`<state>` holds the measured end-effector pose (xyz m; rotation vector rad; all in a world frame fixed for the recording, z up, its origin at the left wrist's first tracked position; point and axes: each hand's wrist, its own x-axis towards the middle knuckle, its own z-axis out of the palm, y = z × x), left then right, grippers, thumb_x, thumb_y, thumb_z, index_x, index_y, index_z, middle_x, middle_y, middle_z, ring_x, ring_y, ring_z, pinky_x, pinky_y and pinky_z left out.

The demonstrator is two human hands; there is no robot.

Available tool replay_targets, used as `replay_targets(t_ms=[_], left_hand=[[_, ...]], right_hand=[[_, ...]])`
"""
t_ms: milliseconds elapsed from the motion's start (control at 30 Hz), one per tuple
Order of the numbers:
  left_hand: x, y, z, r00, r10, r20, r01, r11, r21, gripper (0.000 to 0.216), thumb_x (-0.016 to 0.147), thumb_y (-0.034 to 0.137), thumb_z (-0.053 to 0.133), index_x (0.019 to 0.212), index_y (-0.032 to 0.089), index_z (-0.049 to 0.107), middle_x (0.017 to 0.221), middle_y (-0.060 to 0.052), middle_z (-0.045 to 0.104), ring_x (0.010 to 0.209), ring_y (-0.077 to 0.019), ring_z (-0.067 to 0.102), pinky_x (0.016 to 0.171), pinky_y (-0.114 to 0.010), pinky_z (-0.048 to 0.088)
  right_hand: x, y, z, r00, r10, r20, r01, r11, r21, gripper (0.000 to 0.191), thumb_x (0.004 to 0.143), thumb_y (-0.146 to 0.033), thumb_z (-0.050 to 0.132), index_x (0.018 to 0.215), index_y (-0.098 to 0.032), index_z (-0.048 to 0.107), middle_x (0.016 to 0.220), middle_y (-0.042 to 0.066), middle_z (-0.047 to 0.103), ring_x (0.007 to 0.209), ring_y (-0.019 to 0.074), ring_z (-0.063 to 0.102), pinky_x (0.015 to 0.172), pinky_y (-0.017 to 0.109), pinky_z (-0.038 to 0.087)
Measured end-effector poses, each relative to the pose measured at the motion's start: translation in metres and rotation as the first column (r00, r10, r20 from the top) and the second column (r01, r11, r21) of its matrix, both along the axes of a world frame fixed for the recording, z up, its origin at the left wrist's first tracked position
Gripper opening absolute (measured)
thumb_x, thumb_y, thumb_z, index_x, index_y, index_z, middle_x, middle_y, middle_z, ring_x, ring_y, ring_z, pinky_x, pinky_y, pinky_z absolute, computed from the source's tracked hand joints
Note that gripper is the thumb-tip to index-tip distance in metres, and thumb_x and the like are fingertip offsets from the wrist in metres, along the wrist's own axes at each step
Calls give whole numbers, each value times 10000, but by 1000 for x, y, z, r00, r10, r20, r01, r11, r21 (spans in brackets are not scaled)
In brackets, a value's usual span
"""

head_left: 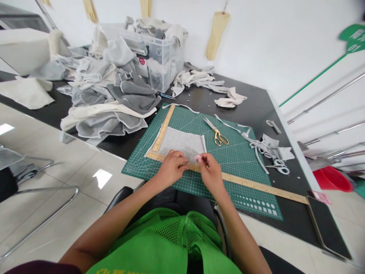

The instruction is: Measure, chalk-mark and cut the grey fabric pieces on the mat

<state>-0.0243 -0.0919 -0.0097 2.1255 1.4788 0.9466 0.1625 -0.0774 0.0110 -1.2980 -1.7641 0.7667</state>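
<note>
Head view: the left hand point(171, 167) presses flat on the ruler point(256, 185), the cloth point(182, 141) lies just behind the ruler, and the right hand point(211, 174) pinches pink chalk point(197, 158) at the ruler's edge, so this looks like line marking, which needs a still ruler.

Red "45L" sticker point(142, 61) on clear bin point(168, 57)

The grey cloth point(182, 142) looks like matt, fuzzy felt. The 2 rulers, long ruler point(256, 184) and short ruler point(163, 128), are pale smooth wood. The cutting mat point(242, 152) is matt green. The scissors point(216, 133) have shiny metal blades. The pink piece point(197, 158) in the right hand point(210, 174) may be chalk. The storage box point(167, 57) is clear glossy plastic; the worktop point(256, 99) is dark and matt.
</note>
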Motion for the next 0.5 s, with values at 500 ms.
replay_targets(t_ms=[500], left_hand=[[-1, 1, -5, 996, 14, 85, -12, 1000, -26, 78, 789, 178, 777, 860, 208, 788, 924, -42, 653, 928, -211, 554, 859, -363, 464]], right_hand=[[77, -22, -26, 968, -150, 201, 129, 985, 113, 181, 985, -324, 506, 987, -217, 651, 969, 71, 687, 927, 239, 634, 847, 385, 485]])
